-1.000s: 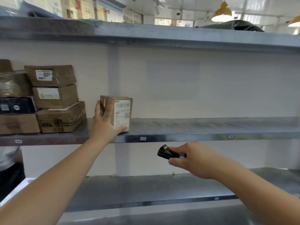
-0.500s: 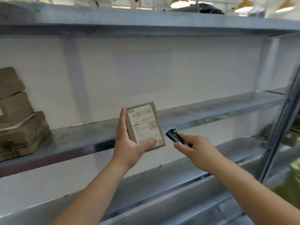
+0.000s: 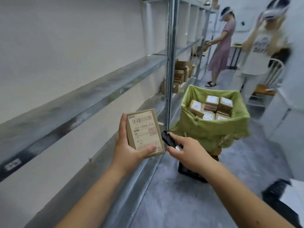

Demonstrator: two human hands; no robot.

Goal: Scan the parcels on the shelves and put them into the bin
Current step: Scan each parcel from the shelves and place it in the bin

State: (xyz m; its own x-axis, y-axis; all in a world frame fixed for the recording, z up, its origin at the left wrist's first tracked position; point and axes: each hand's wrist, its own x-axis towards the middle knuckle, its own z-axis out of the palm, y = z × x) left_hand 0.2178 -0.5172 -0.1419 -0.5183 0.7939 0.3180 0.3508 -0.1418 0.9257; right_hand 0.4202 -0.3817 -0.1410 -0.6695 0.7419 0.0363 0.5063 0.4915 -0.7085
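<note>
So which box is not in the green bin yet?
The parcel held up in the left hand, label facing the camera, beside the scanner in the right hand. The other labelled boxes already lie inside the green-lined bin.

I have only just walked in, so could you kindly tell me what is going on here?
A person holds a small brown cardboard parcel with a white barcode label in the left hand, and the right hand aims a small black handheld scanner at it. Ahead stands a bin lined with green cloth, already holding several similar parcels. This parcel is not yet in it.
</note>
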